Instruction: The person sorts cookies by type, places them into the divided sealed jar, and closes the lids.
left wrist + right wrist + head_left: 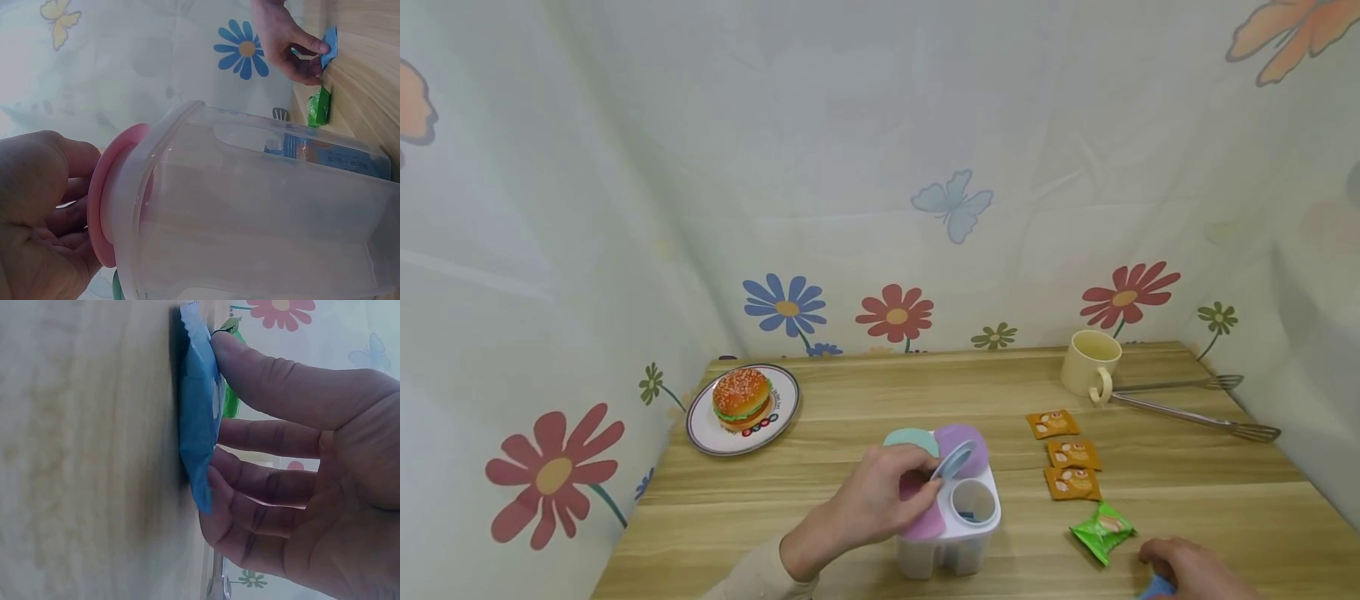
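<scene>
My left hand (883, 492) pinches a light blue round lid (957, 460) over a clear storage box (943, 554) with a white top. Beside the lid, one round compartment (974, 502) is uncovered, with a blue packet (344, 156) showing inside through the wall. Green (912, 438), purple (964, 446) and pink (925, 525) lids cover the other compartments. At the lower right, my right hand (1195, 567) holds a blue snack packet (199, 412) between thumb and fingers, close to the tabletop. A green snack packet (1103, 532) lies just beyond that hand.
Several orange packets (1073, 454) lie right of the box. Behind them stand a yellow mug (1086, 362) and two metal whisk-like utensils (1195, 411). A plate (786, 387) with a toy burger (741, 396) sits at the back left. Flowered curtains (880, 167) surround the table.
</scene>
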`<action>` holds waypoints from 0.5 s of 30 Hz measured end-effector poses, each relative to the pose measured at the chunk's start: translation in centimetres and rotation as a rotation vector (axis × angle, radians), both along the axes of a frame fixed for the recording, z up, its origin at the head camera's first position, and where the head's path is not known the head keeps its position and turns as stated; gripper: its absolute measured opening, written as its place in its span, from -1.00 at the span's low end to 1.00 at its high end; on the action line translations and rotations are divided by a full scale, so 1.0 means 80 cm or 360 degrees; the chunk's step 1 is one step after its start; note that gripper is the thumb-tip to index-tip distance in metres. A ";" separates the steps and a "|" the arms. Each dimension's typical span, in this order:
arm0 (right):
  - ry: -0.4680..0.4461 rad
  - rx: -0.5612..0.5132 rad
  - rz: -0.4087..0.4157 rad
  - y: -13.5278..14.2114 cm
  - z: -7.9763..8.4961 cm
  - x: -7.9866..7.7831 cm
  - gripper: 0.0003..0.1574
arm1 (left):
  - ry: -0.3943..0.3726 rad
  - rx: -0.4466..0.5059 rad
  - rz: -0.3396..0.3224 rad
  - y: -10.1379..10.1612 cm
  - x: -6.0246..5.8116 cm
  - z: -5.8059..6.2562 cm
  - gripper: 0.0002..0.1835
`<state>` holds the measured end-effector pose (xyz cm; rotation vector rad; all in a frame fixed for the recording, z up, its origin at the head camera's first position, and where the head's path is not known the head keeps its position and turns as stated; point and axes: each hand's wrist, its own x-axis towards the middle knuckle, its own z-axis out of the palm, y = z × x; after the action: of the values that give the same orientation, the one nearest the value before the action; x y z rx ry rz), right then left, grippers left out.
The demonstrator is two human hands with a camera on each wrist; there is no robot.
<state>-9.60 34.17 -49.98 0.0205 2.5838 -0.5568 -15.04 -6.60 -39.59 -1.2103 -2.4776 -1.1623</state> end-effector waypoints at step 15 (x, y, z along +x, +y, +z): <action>0.0030 0.0028 -0.0047 -0.005 0.003 0.004 -0.21 | 0.0011 -0.0002 -0.0013 0.000 -0.001 -0.001 -0.90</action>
<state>-9.28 33.77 -49.76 0.0597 2.6107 -0.5471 -15.13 -6.62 -39.68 -1.2235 -2.4712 -1.1564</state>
